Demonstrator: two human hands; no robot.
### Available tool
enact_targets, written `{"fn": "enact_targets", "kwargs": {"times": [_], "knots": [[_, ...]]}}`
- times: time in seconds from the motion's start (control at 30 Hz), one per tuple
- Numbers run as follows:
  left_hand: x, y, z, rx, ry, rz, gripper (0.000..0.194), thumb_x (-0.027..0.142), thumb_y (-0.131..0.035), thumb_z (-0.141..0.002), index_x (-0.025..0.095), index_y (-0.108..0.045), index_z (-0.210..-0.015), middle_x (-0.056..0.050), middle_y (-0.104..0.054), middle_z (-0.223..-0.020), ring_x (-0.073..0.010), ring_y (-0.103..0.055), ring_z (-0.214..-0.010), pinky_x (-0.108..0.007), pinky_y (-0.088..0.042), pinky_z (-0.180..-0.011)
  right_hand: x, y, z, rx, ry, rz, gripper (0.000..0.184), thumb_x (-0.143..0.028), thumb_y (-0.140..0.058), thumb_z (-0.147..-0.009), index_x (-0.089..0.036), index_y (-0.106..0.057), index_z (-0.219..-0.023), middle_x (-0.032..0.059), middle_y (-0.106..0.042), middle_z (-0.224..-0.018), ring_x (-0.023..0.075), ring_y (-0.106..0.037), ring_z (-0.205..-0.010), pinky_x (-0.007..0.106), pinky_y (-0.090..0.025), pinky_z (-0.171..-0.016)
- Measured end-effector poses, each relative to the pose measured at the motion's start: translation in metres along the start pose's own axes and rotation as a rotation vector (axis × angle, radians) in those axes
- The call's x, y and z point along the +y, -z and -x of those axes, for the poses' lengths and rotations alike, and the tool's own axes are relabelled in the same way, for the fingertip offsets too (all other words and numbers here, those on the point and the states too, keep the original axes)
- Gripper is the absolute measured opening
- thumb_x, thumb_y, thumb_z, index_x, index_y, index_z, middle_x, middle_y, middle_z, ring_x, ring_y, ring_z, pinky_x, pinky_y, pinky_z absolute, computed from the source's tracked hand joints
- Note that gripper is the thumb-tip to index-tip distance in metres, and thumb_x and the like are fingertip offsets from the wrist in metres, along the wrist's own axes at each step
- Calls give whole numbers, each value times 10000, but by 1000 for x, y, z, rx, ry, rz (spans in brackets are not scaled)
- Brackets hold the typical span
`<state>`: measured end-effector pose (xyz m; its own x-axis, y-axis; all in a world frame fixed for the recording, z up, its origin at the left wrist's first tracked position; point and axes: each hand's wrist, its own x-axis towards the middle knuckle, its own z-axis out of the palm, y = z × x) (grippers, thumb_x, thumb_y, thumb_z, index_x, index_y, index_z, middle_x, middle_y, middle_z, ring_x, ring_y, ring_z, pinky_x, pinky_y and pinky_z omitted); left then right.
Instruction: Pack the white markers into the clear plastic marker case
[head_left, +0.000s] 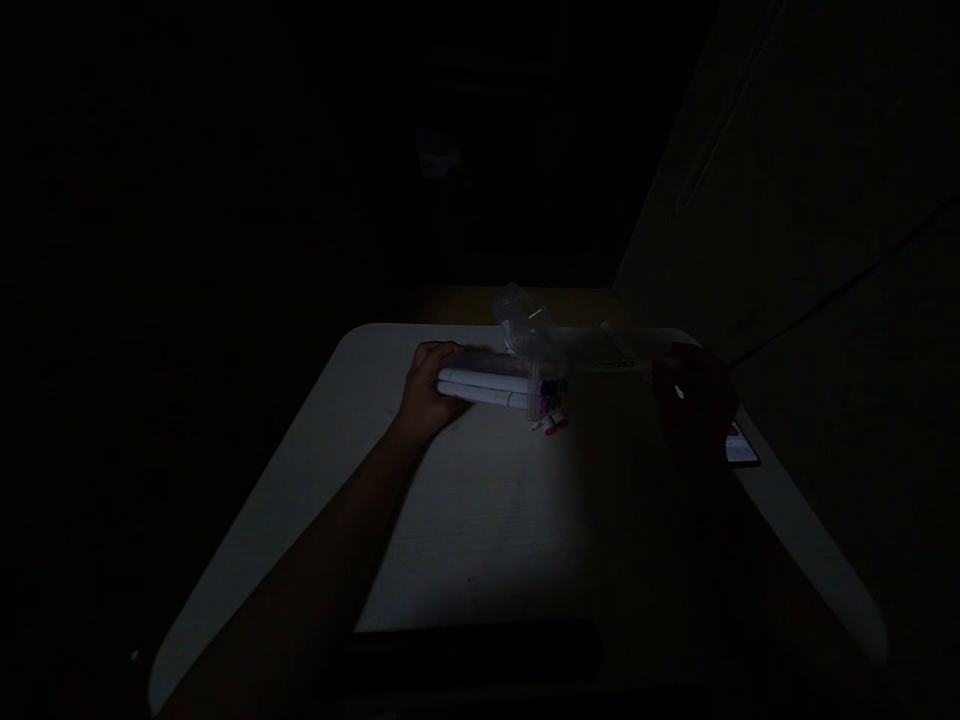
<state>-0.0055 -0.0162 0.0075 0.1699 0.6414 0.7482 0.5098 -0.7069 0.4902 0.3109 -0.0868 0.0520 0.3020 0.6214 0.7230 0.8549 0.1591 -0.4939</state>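
Observation:
My left hand (429, 388) is wrapped around the back end of a clear plastic case (533, 392) lying on its side. White-barrelled markers (484, 381) fill it, their coloured ends facing right. The case's clear lid (523, 318) stands open behind it. A few markers with pink or red ends (553, 423) show just below the case's mouth. In deep shadow to the right, my right hand (686, 385) is closed on a thin white marker (611, 366) that points left toward the case. The fingers of this hand are hard to make out.
The pale table (465, 520) has rounded corners. Another white marker (611, 335) lies near its far edge. A lit phone (741, 445) rests at the right edge by my right wrist. A dark cable (840, 290) runs along the right wall. The surroundings are very dark.

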Motion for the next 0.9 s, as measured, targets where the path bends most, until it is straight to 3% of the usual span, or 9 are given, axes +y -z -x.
{"fn": "enact_targets", "kwargs": {"times": [0.37, 0.5, 0.7, 0.83, 0.9], "knots": [[0, 1, 0, -23, 38, -40, 514, 198, -732, -572, 226, -529, -1044, -35, -526, -1015, -211, -547, -964, -370, -478, -847, -21, 15, 4, 156, -54, -90, 387, -413, -535, -826, -139, -583, -1095, 109, -617, -1014, 166, -611, -864, 309, -504, -709], [-2, 0, 1, -16, 57, -44, 521, 209, -739, -568, 228, -527, -1043, -34, -522, -1017, -211, -544, -962, -371, -478, -852, -35, 26, 4, 285, -40, -44, 329, -391, -526, -836, -128, -612, -1014, 108, -627, -938, 164, -604, -831, 297, -490, -680], [-2, -1, 1, -8, 44, -18, 525, 200, -743, -560, 228, -536, -1041, -28, -514, -1002, -207, -549, -945, -359, -484, -837, -39, 26, 3, 410, -21, -166, 268, -384, -482, -855, -132, -544, -923, 103, -578, -887, 167, -577, -809, 340, -495, -708], [-2, -1, 0, 3, 4, -3, 513, 179, -729, -573, 225, -536, -1046, -29, -515, -993, -203, -549, -945, -351, -484, -825, -39, 23, 0, 466, -59, -312, 279, -438, -422, -855, -161, -449, -872, 97, -551, -820, 176, -576, -734, 341, -485, -594], [-2, -1, 0, 2, -4, -5, 517, 177, -730, -572, 227, -533, -1047, -26, -518, -990, -202, -546, -947, -350, -484, -824, -43, 23, 0, 419, -67, -404, 202, -382, -380, -872, -182, -407, -872, 80, -549, -799, 152, -565, -637, 319, -471, -517]]}}
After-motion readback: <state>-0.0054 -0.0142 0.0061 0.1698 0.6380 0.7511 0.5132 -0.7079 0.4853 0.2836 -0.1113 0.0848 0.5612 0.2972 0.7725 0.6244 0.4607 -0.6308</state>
